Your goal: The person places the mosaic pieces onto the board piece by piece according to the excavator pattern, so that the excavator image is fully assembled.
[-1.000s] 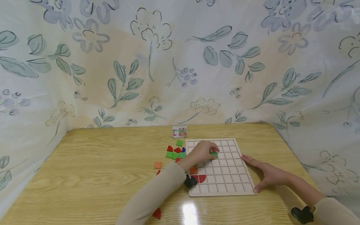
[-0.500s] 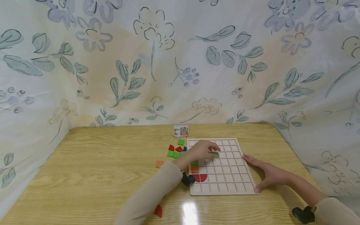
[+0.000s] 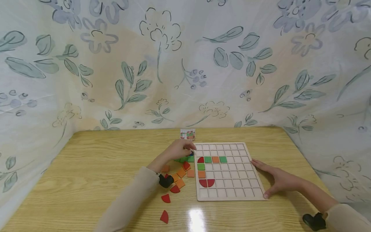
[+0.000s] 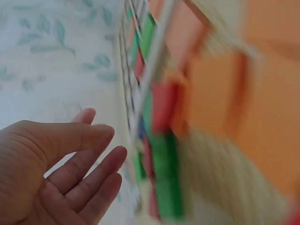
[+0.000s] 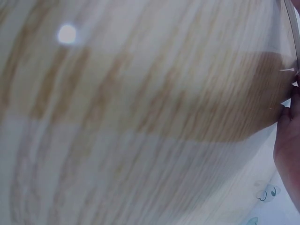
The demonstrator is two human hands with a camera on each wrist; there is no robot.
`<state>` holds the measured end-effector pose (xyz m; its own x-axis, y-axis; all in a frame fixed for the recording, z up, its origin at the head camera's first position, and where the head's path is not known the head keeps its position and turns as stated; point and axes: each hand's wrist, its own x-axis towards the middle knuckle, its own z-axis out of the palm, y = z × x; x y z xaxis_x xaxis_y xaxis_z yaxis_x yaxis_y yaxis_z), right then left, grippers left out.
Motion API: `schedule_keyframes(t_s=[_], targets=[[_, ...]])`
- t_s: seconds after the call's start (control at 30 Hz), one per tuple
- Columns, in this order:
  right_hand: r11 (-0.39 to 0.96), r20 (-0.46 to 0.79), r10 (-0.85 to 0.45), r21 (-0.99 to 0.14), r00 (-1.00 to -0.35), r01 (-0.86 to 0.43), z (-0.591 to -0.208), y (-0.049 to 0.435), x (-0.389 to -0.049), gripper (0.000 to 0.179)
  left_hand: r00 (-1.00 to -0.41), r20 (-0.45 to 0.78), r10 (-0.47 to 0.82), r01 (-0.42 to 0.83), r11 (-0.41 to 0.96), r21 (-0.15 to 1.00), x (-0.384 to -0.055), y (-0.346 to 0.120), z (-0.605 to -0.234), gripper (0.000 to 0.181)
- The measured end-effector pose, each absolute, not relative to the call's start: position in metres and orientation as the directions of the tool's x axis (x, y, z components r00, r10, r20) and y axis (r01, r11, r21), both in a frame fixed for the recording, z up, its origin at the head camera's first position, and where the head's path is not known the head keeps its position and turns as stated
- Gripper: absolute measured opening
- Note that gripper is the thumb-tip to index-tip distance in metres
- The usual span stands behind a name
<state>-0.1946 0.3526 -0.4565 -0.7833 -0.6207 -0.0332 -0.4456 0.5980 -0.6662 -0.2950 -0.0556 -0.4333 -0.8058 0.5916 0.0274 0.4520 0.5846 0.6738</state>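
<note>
Loose tiles [image 3: 180, 183] lie left of the board [image 3: 238, 175]: flat squares and quarter-rounds, probably light, stiff, a bit slick; pinch by opposite edges. Left hand [image 3: 177, 149] is near the green ones [image 3: 190, 159], fingers loosely bent and parted, nothing visible in them. Right hand [image 3: 276, 179] spread along the board's edge. Board looks like pale wood, gridded; table [image 3: 116, 161] glossy, wood-grained.

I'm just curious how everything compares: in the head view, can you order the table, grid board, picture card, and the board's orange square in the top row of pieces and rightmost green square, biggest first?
1. Table
2. Grid board
3. Picture card
4. Orange square and rightmost green square: too alike to rank
</note>
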Motion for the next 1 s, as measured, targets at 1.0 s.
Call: schedule_keyframes(t_s=[1.0], targets=[[0.585, -0.047, -0.623, -0.69, -0.781, -0.426, -0.46, 0.354, -0.194, 0.111, -0.876, 0.005, 0.483, 0.386, 0.693, 0.609, -0.292, -0.118, -0.45, 0.039]])
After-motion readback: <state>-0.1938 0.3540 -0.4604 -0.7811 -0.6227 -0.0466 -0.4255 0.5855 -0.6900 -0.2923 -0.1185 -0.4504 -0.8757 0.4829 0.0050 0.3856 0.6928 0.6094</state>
